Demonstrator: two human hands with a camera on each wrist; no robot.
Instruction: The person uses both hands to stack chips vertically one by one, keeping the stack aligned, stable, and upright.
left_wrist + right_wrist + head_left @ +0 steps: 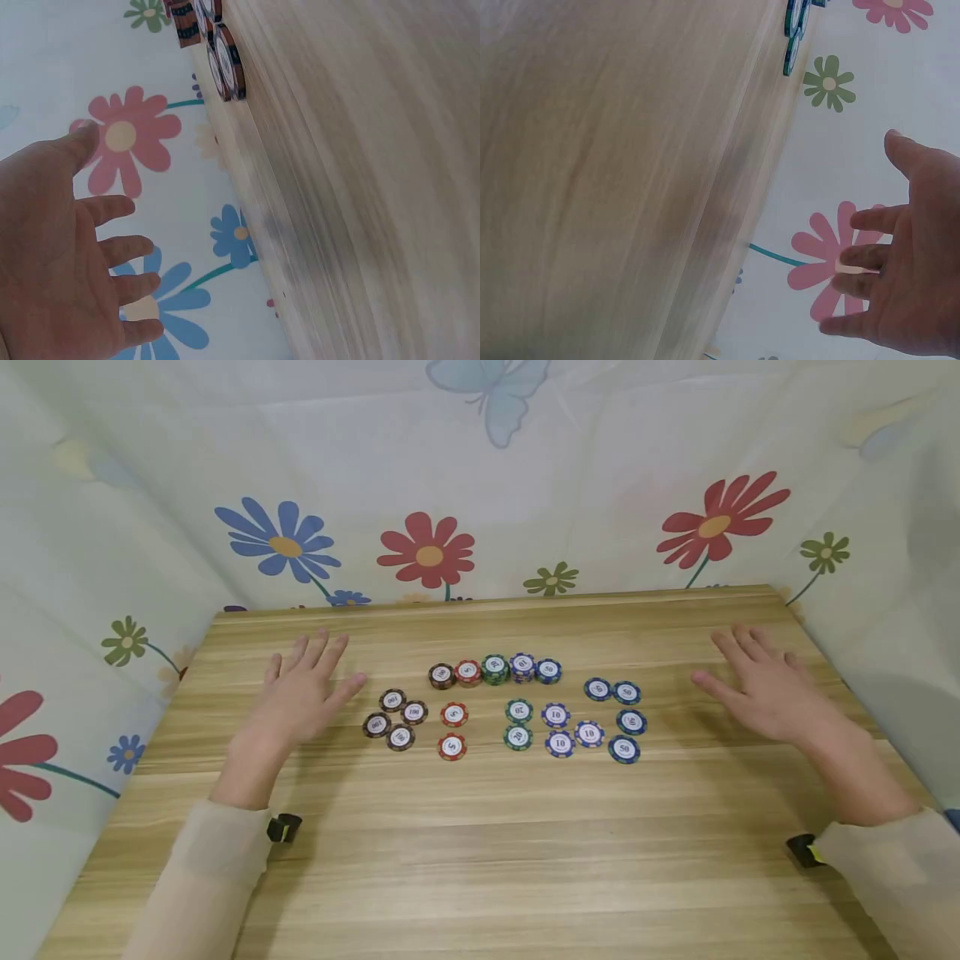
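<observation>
My left hand hovers over the left part of the table with fingers spread, holding nothing. Nearest to it lie several black chips marked 100. On the other side, my right hand is also spread and holds nothing, to the right of several dark blue chips marked 50. Between them lie two red chips, two green chips and three blue chips marked 10. Behind these runs a row of stacks: black, red, green, blue and dark blue.
The wooden table stretches under both arms, its back edge against a flower-printed curtain. The curtain also hangs along both sides. A black wrist device shows at the left sleeve, another wrist device at the right.
</observation>
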